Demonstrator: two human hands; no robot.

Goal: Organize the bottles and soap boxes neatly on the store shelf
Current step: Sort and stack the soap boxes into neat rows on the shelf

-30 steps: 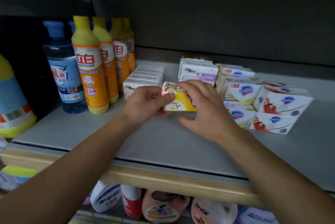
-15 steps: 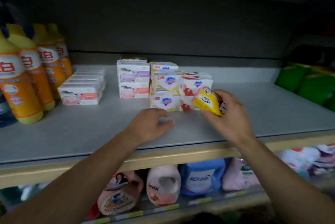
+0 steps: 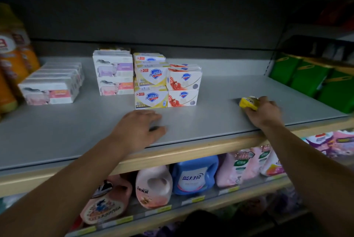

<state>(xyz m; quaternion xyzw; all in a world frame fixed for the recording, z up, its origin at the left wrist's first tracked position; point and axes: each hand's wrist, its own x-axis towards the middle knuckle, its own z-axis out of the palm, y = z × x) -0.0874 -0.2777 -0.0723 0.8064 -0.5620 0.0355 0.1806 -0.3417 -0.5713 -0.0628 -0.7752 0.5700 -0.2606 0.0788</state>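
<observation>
My right hand [image 3: 263, 113] grips a yellow soap box [image 3: 248, 103] low over the right part of the grey shelf [image 3: 76, 137]. My left hand [image 3: 138, 128] rests palm down on the shelf near its front edge, holding nothing. Just beyond it stand stacked white-and-gold Safeguard soap boxes [image 3: 151, 81] with red-patterned Safeguard boxes [image 3: 183, 85] beside them. Left of those are white sheep-print soap boxes [image 3: 114, 74] in a stack, and a row of similar flat boxes [image 3: 52, 85] further left. Orange bottles [image 3: 13, 56] stand blurred at the far left.
Green packs [image 3: 310, 77] fill the shelf's right end. Below the wooden shelf lip [image 3: 191, 152], a lower shelf holds pink and blue detergent jugs [image 3: 194, 176] and pouches. A dark back panel closes the shelf behind the boxes.
My right hand has carried the yellow soap box from beside the Safeguard stack to the right and down toward the shelf. My left hand stayed on the shelf. The view has swung right.
</observation>
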